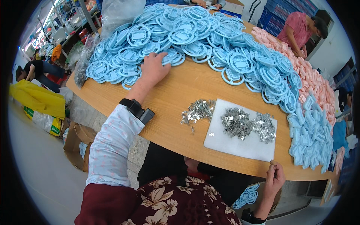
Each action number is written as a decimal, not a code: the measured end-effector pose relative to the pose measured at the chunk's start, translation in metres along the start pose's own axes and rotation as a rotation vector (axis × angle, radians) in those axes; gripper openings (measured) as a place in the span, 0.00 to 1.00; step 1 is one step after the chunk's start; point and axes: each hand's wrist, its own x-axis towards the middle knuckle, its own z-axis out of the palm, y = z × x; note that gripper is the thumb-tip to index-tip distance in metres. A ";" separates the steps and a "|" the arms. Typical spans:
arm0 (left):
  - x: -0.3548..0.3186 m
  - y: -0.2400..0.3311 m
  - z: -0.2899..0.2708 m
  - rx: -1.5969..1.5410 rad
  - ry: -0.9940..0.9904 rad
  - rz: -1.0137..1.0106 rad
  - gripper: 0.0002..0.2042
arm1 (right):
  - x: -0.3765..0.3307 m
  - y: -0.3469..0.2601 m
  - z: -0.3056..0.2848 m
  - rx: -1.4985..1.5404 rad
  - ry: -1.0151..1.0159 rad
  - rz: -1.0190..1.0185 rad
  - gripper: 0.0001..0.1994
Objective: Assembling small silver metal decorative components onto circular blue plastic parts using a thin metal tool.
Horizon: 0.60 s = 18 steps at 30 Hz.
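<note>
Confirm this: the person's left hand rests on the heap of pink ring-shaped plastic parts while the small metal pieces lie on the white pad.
Not quite. The head view shows the left hand resting on blue ring-shaped plastic parts, not pink ones; the pink parts lie farther right along the table edge. The small metal pieces do lie on the white pad.

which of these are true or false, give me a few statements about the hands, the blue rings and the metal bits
1. The left hand rests on the heap of blue plastic rings. True.
2. The right hand lies flat on the white foam pad. False: it is at the table edge, off the pad, fingers pinched together.
3. Small metal pieces lie piled on the pad. True.
4. All the metal pieces are on the pad. False: a pile lies on bare wood left of it.
5. Pink parts lie beyond the blue ones. True.
</note>
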 end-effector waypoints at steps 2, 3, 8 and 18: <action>0.007 -0.002 -0.002 -0.049 0.049 0.057 0.23 | 0.001 -0.005 0.005 0.005 0.000 -0.013 0.09; 0.007 0.002 -0.007 -0.070 0.052 0.085 0.20 | 0.002 -0.008 0.007 0.010 0.000 -0.021 0.09; 0.000 0.011 -0.019 -0.325 -0.128 0.172 0.17 | 0.014 -0.022 0.016 0.054 -0.047 -0.052 0.09; -0.072 0.088 -0.053 -1.400 -0.613 -0.283 0.20 | 0.037 -0.080 0.074 0.167 -0.296 -0.066 0.09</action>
